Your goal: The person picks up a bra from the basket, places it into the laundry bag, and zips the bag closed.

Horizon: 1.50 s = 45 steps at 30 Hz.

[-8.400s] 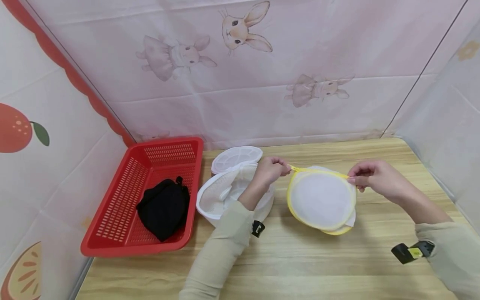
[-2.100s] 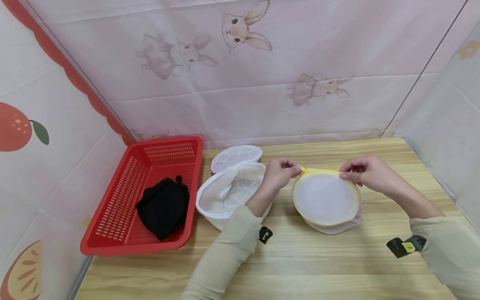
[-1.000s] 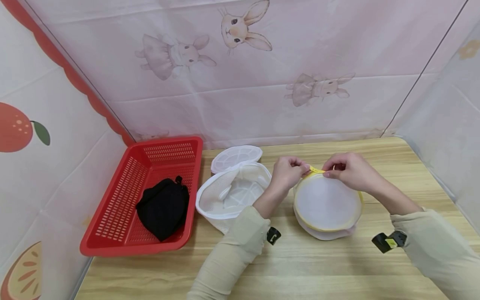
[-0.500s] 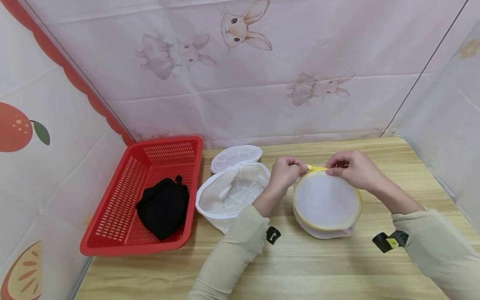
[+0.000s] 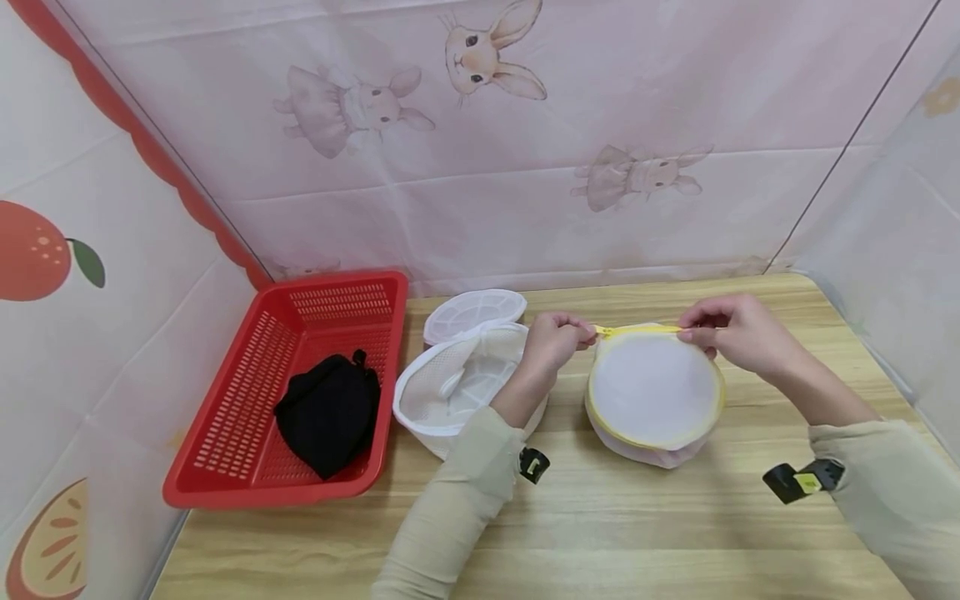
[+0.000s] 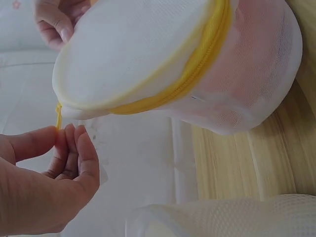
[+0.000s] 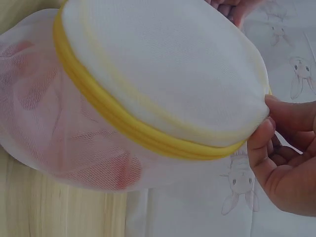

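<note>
A round white mesh laundry bag point(image 5: 656, 390) with a yellow zipper point(image 7: 129, 129) around its top stands on the wooden table, right of centre. Pinkish, reddish contents show blurrily through its mesh side point(image 6: 256, 64). At the bag's far left edge, my left hand point(image 5: 553, 343) pinches the yellow zipper pull point(image 6: 59, 117) between thumb and finger. My right hand point(image 5: 742, 333) pinches the far right part of the rim, seen closely in the right wrist view. Between the two hands the yellow edge runs nearly straight.
Left of the bag sits a white mesh laundry bag point(image 5: 420, 408) with its top open, its round lid point(image 5: 476, 315) folded back. Farther left, a red plastic basket point(image 5: 225, 493) holds a black cloth item point(image 5: 327, 415). A patterned wall covering point(image 5: 510, 225) rises behind the table point(image 5: 600, 533).
Over the last half second my hands have spread apart, left hand leftward and right hand rightward, stretching the bag's far edge between them. Earlier they had come close together there.
</note>
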Tool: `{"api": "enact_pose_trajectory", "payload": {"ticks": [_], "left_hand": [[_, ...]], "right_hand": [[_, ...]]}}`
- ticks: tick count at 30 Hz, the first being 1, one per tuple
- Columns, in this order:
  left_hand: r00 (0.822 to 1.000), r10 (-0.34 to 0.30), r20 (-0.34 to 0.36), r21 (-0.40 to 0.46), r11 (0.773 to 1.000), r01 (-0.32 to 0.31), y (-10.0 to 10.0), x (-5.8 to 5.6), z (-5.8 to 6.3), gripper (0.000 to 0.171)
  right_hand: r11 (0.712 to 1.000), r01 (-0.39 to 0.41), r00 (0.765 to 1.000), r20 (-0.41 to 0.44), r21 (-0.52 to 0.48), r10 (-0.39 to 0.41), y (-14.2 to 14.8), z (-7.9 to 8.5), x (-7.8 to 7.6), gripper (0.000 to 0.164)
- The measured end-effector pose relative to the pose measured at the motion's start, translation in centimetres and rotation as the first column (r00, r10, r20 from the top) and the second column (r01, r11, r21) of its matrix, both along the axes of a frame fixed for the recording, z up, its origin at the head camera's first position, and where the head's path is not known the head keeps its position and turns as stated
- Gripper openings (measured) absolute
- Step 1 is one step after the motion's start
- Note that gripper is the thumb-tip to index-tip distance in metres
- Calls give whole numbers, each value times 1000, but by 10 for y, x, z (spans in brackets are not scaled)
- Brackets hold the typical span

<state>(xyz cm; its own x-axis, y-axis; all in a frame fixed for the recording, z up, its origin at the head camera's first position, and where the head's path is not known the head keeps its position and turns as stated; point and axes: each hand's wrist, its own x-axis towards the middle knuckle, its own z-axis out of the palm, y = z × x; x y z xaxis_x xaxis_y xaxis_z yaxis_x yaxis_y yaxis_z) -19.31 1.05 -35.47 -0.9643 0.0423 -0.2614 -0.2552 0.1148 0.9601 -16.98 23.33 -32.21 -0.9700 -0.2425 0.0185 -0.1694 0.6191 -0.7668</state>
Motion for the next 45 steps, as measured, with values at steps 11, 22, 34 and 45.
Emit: {"api": "enact_pose_trajectory", "payload": {"ticks": [11,22,34,45], "left_hand": [[1000,-16,15,132,991,14,-5,-2,1,8],[997,-71,-13,191,979,73,-3,-7,-1,11],[999,-27,-37,247,968,35,-22,-2,-16,16],[1000,27,-16,268,963,-21,-39,4,-15,15]], "right_hand": [[999,31,999,9,-36,-31,9,-3,2,17],[992,23,998,-52,-121,-30,12,-9,7,14],[908,88,992,-44,-409,-116,33,-30,10,9],[508,309,939,172,-804,-298,71,-88,3,7]]}}
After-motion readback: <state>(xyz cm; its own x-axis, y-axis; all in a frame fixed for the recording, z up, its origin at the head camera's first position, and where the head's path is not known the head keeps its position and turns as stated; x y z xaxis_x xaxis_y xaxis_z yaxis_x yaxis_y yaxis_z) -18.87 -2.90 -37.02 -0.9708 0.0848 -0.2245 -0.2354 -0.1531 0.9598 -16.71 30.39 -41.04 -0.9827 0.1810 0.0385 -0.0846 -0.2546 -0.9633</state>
